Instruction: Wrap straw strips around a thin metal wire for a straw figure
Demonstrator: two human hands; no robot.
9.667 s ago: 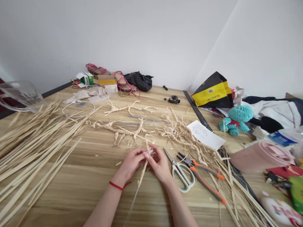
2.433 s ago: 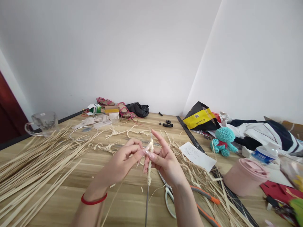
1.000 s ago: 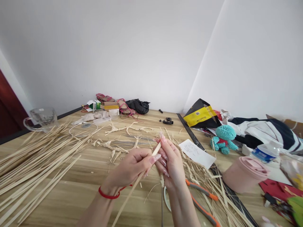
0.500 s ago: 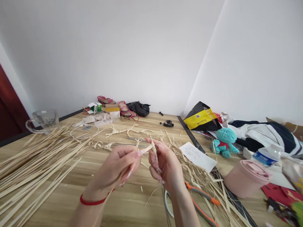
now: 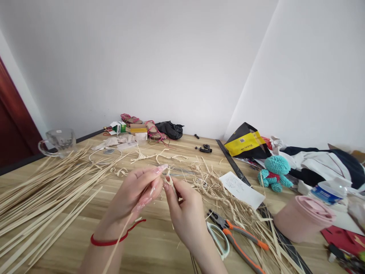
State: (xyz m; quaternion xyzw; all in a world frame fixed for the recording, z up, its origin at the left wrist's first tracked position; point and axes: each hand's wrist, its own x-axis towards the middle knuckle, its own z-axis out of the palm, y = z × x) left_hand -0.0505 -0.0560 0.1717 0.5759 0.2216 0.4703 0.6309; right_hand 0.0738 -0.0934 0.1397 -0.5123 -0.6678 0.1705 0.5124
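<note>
Pale twisted straw binding [image 5: 171,182] pinched between thumb and fingertips of the right hand [image 5: 185,213], just beside the half-open left hand [image 5: 128,194], its fingers loosely curled, any grip hard to tell. Both hands raised above the wood-grain bench [image 5: 159,247], seemingly for close control of so small a piece. Long thin pale straw strip [image 5: 119,238] trailing down past the red cord [image 5: 110,240] on the left wrist. Loose pale straw strips [image 5: 42,198] heaped leftward; white-handled scissors [image 5: 219,239] and orange-handled pliers [image 5: 242,238] lying rightward, near at hand.
</note>
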